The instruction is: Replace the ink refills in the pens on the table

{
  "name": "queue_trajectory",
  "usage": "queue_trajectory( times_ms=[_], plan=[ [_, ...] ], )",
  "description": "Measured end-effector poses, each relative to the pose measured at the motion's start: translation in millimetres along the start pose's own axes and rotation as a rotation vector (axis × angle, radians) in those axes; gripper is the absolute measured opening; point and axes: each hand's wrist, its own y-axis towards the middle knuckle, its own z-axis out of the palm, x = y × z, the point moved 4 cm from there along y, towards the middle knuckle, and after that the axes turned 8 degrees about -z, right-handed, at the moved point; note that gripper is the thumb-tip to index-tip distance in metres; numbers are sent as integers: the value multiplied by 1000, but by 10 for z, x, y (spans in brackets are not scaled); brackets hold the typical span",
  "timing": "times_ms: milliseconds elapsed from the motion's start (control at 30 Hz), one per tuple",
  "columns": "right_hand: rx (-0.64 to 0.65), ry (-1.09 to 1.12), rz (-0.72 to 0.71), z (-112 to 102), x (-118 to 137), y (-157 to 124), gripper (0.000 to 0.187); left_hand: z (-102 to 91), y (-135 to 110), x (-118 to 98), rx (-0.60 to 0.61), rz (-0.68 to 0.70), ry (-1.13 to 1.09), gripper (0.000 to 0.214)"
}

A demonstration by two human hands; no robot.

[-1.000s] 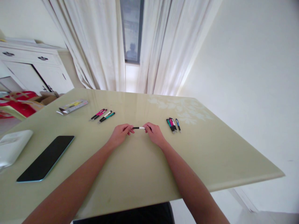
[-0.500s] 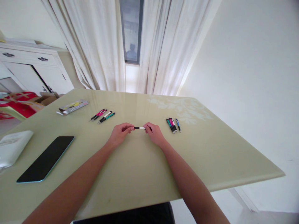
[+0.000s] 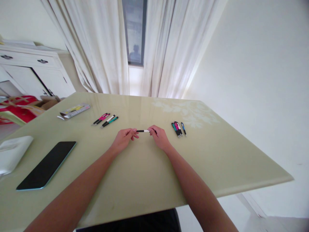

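Note:
A black and white pen (image 3: 143, 131) lies level between my two hands, over the middle of the table (image 3: 140, 170). My left hand (image 3: 125, 137) pinches its black grip end between thumb and forefinger. Around the white barrel's other end, the fingers of my right hand (image 3: 158, 136) are closed, covering part of it. Several pens (image 3: 177, 129) in green, pink and white lie bunched to the right, with a blue pen (image 3: 183, 129) just beside them. On the left rest pink pens (image 3: 100, 119), a white pen (image 3: 108, 120) and a green pen (image 3: 109, 121).
An open pen box (image 3: 74, 111) lies at the back left. Nearer on the left are a dark tablet (image 3: 47, 165) and a white case-like object (image 3: 14, 153). Beyond stand a white cabinet (image 3: 36, 72) and curtains (image 3: 101, 48); a black chair (image 3: 135, 222) is at the front edge.
My left fingers have shifted slightly left along the pen, so more of its black grip shows. My right hand has stayed nearly in place.

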Motion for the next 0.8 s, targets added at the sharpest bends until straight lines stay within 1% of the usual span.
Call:
queue_trajectory(
  times_ms=[100,200,267,400,467,533,700,800],
  plan=[
    [8,15,20,-12,-7,-1,28,-1,-9,-7,29,30,49,37],
    [51,36,77,-11,-20,-7,34,-21,-23,-11,3,51,46,32],
    [48,46,92,-15,-24,-8,36,-27,-34,-14,-14,40,35,35],
    [7,61,43,-11,-18,-1,29,-13,-41,-50,-12,-2,75,50],
    [-7,54,11,-8,-12,3,25,2,-38,-78,18,-11,93,51],
    [-21,39,2,-14,-7,4,25,7,-34,-100,38,-1,109,48],
    [7,74,83,-18,-29,0,32,-27,-34,-105,8,46,157,41],
    [-14,203,155,2,-82,5,36,-32,-46,-92,-19,50,148,39]
  ],
)
